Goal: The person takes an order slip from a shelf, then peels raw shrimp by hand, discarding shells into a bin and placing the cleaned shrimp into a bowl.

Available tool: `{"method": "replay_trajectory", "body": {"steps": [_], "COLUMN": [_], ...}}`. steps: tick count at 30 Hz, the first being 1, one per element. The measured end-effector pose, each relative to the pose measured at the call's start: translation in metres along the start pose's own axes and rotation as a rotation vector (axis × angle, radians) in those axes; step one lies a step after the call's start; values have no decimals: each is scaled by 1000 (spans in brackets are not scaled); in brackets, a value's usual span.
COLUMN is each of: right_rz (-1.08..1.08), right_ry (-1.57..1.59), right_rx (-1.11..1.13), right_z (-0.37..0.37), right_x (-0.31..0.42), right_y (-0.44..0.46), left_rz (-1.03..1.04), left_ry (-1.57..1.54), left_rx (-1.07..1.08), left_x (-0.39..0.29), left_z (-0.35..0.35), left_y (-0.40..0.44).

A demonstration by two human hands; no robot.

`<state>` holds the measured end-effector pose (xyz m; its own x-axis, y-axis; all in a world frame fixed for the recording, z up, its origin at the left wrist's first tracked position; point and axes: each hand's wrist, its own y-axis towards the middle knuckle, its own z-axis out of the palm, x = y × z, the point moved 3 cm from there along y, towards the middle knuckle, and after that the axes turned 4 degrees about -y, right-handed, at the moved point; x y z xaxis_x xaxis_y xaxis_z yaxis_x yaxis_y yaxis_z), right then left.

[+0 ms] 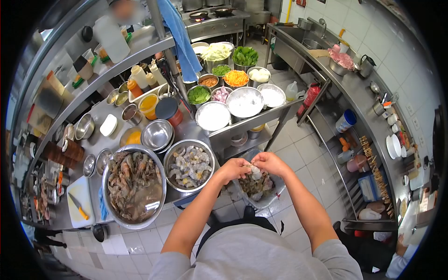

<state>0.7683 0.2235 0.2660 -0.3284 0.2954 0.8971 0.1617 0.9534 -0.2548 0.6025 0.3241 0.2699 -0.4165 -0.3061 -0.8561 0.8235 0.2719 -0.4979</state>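
Pinching a small whitish-grey shrimp (pixel 255 172) with the left hand (pixel 234 169) and the right hand (pixel 270 164), leaving hardly any gap between fingertips; holding it above a clear plastic bin (pixel 276 196) of greyish-brown shells (pixel 257 190), just beyond the right edge of the grey steel worktop (pixel 99 141), near a round steel bowl (pixel 186 189).
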Motion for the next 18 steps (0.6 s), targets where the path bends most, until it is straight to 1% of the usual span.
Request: {"method": "replay_trajectory", "body": {"steps": [1,2,3,4,5,6,7,8,9,10,11,13,15,17,18], "right_rz": [74,104,102,107,111,107,47,-13,-18,-106,-191,-185,-181,-204,-256], "right_ry": [227,226,228,205,182,185,272,359,361,156,-51,-98,-190,-200,-272], "right_rx": [80,120,112,40,-32,-40,-145,-247,-251,-387,-518,-549,-504,-521,-521], "right_z": [-1,-2,-2,-1,0,6,10,14,21,23,26,34,42,47,47], "right_x": [2,5,11,18,21,17,12,5,3,6,9,25,38,36,40], "right_y": [-3,-7,-11,-15,-17,-16,-13,-12,-12,-13,-15,-24,-29,-27,-27], "left_rz": [2,40,79,81,181,281,285,319,352,350,352,331,349,380,380], "left_ry": [5,23,41,48,-72,-193,-185,-217,-250,-288,-285,-456,-459,-472,-472], "left_rx": [3,-29,-60,-55,-156,-256,-252,-471,-691,-746,-745,-487,-490,-476,-478], "left_x": [-4,-8,-10,-10,-10,-8,-5,-1,3,9,17,31,35,37,38], "left_z": [-1,-3,-4,-1,1,2,9,12,14,18,19,22,26,25,25], "left_y": [-1,-1,0,0,-2,-5,-4,-7,-10,-10,-9,1,0,-1,-1]}}
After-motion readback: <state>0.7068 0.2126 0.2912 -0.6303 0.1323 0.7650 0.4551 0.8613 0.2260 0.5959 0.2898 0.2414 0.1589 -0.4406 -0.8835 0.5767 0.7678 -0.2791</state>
